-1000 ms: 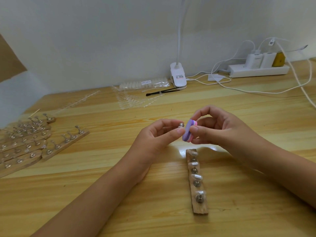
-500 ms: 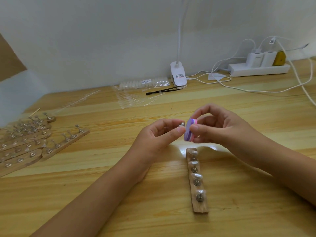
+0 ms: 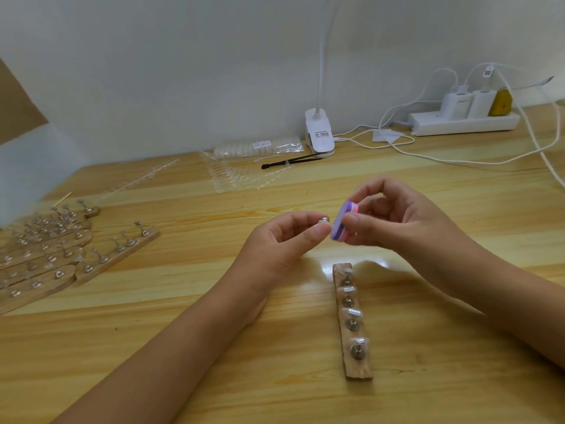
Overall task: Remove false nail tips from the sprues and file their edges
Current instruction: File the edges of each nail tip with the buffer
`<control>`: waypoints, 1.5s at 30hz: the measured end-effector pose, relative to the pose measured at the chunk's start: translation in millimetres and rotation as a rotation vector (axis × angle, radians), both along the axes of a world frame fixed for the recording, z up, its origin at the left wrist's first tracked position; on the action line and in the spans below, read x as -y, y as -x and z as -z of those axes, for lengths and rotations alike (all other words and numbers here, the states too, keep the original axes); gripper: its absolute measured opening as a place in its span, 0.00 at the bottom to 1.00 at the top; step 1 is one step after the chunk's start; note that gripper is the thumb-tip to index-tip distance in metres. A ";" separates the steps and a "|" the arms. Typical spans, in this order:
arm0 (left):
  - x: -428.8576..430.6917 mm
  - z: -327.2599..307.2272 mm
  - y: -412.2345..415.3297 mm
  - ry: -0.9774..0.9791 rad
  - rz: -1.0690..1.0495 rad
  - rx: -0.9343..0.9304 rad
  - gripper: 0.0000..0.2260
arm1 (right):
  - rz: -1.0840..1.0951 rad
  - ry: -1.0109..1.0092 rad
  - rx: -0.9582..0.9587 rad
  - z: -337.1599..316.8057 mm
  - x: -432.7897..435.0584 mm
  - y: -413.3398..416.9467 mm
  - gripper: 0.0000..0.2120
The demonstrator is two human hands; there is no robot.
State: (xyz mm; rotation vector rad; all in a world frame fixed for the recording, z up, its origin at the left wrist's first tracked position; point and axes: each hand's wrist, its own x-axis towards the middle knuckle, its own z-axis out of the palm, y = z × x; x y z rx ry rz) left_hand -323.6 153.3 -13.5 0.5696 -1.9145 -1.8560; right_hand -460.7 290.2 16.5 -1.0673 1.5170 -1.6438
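Note:
My left hand [image 3: 284, 243] pinches a small metal nail stand [image 3: 324, 221] between thumb and fingers; the nail tip on it is hidden against the file. My right hand [image 3: 394, 221] pinches a purple and pink file block [image 3: 344, 221], whose purple face touches the stand's end. Below the hands lies a wooden strip [image 3: 354, 322] with several metal stands carrying clear nail tips. Clear sprues with nail tips [image 3: 235, 175] lie farther back on the table.
Several wooden strips with stands [image 3: 61, 255] lie at the left. A bag of nail tips [image 3: 260, 146], a black brush [image 3: 287, 162], a white clip lamp [image 3: 319, 133] and a power strip [image 3: 464, 120] with trailing cables sit along the back wall.
The file block has shifted slightly up against the stand's end. Both hands stay in about the same place.

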 end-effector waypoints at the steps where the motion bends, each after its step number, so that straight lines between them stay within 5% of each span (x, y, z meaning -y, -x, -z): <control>1: -0.1 0.4 -0.1 0.006 0.003 -0.002 0.19 | -0.042 -0.039 -0.019 1.3 0.0 -1.1 0.18; 45: 0.4 2.4 0.6 -0.007 -0.004 -0.017 0.16 | -0.094 -0.035 -0.130 13.5 2.9 -0.4 0.17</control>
